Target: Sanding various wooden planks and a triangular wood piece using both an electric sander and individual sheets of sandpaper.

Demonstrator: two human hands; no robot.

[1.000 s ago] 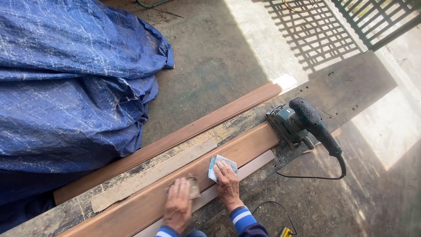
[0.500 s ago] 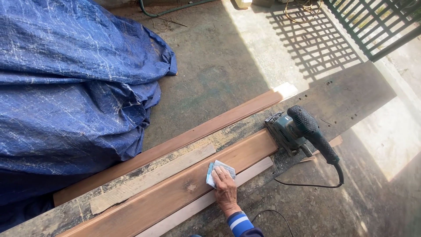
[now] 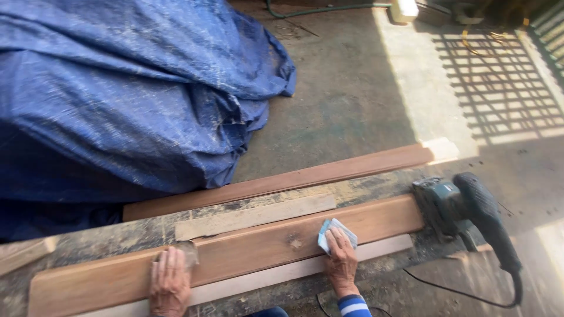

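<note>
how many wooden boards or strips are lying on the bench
4: reddish board along the far edge, short grey strip, wide board under both hands, pale strip nearest. More may be hidden.
</note>
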